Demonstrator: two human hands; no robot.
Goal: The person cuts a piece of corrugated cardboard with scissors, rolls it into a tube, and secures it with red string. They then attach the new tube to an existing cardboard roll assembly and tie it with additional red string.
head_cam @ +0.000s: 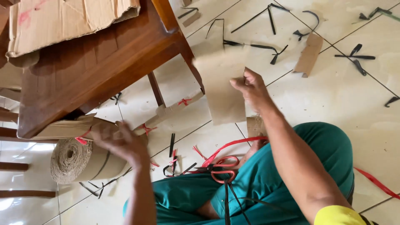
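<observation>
Cardboard piece (pixel 223 89), flat, matte brown, roughly rectangular with a ragged top edge, held up over the tiled floor (pixel 333 96) just right of the wooden counter (pixel 96 62); long axis runs top to bottom in view, upper end away from the person. Right hand (pixel 250 89) pinches its right edge, thumb on the near face and fingers behind, wrist bent, forearm reaching forward over the teal-trousered knee (pixel 287 166). Left hand (pixel 123 143) is motion-blurred, palm down, fingers spread and apart, over the brown paper-wrapped roll (pixel 85 160); probably touching it, hard to say. Roll lies on its side, coiled twine-like end face toward the left, long axis left-right, partly under the counter's edge. Red-handled scissors (pixel 223 168) rest on the lap beside a red plastic strap (pixel 233 146). Black strap offcuts (pixel 266 48) and a small cardboard scrap (pixel 308 54) are scattered on the glossy cream tiles. Torn corrugated cardboard sheet (pixel 66 21) lies on the counter.
</observation>
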